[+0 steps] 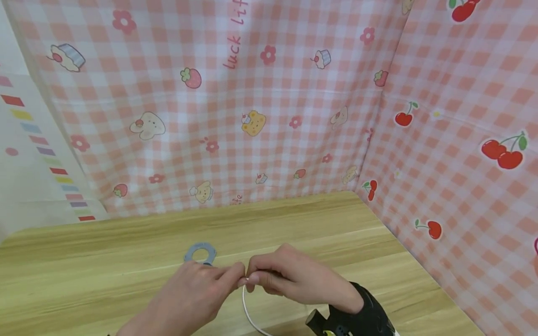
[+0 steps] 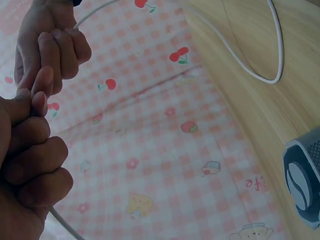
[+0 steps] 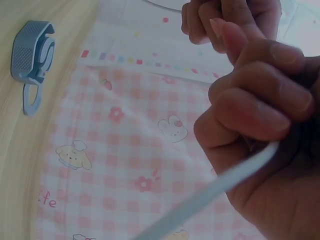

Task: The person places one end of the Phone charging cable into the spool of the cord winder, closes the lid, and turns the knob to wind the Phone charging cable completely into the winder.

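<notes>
Over the wooden table my left hand (image 1: 195,291) and right hand (image 1: 290,280) meet at their fingertips, pinching a thin white cable (image 1: 246,308) between them. The exact bit at the fingertips is too small to tell. From below the hands the cable curves down and right in the head view. In the right wrist view the cable (image 3: 210,192) also runs out of the curled fingers of my right hand (image 3: 260,110). Another stretch of cable emerges beneath my left hand (image 2: 37,165) in the left wrist view.
Behind my left hand lies a blue-grey plastic piece with a ring (image 1: 201,244); its textured body (image 3: 25,52) shows in the right wrist view. A loop of cable (image 2: 280,45) rests on the wooden table (image 1: 138,280). Pink checked cloth (image 1: 227,102) hangs behind and at the right.
</notes>
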Demonstrator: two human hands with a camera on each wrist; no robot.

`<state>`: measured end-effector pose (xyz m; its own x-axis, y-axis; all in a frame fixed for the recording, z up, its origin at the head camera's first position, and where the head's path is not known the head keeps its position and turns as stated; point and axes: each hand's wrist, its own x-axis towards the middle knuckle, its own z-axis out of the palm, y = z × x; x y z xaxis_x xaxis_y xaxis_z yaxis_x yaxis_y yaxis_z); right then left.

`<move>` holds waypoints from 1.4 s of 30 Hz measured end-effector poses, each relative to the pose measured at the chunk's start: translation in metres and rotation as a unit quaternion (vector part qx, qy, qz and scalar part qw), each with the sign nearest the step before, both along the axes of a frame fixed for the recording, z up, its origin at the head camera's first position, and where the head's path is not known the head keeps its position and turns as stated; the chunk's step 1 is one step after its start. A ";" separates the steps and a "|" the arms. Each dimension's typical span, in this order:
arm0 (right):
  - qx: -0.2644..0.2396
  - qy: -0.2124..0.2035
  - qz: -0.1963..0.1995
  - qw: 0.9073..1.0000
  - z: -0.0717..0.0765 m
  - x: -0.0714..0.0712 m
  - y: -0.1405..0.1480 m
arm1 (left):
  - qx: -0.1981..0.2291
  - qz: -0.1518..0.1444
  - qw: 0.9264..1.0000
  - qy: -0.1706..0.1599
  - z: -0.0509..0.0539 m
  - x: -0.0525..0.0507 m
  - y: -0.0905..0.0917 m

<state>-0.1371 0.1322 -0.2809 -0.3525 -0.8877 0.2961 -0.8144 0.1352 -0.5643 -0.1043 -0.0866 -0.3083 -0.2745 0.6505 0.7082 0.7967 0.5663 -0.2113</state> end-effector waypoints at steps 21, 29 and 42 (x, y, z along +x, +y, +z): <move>0.056 -0.060 0.003 0.997 -0.001 -0.008 0.033 | 0.012 0.016 1.000 0.012 -0.005 0.004 -0.033; 0.017 -0.027 -0.038 0.999 -0.001 0.005 -0.015 | -0.017 0.036 0.999 -0.009 -0.004 0.001 -0.012; -0.016 0.020 -0.142 0.990 -0.003 -0.017 -0.009 | 0.010 0.101 0.995 -0.010 0.001 -0.007 -0.054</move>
<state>-0.1537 0.1227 -0.2838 -0.5732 -0.7448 0.3416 -0.7686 0.3441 -0.5393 -0.1117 -0.1401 -0.3075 -0.4120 0.5661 0.7140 0.6703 0.7191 -0.1834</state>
